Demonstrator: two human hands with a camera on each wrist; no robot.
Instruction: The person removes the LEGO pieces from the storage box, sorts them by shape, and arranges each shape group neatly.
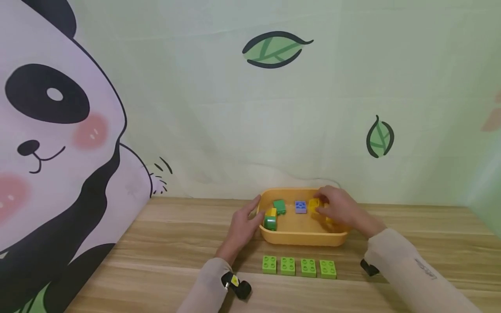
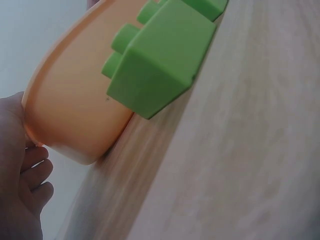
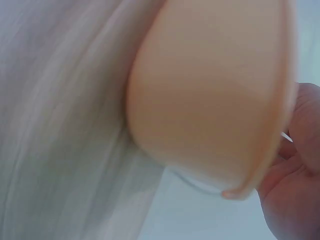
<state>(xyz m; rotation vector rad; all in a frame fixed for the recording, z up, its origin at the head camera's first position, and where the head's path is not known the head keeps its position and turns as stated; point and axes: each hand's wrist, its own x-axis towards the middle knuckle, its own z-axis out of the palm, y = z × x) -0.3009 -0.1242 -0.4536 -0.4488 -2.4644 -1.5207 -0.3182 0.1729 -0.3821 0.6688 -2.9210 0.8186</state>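
An orange plastic bin (image 1: 305, 238) stands on the wooden table. At its left end my left hand (image 1: 243, 224) holds the rim, with the fingers outside the wall in the left wrist view. Over the right end of the bin reaches my right hand (image 1: 339, 208), whose thumb and fingertips pinch a yellow building brick (image 1: 314, 205). Inside the bin lie a purple brick (image 1: 300, 207), a green brick (image 1: 279, 207), a yellow brick (image 1: 271, 212) and a rounded green piece (image 1: 270, 223). Another yellow piece (image 1: 330, 220) is partly hidden below my right hand.
In front of the bin, several light green bricks (image 1: 287, 266) stand studs up in a spaced row. Behind the table (image 1: 176, 243) hangs a pale green cloth (image 1: 211, 130) printed with a panda and leaves.
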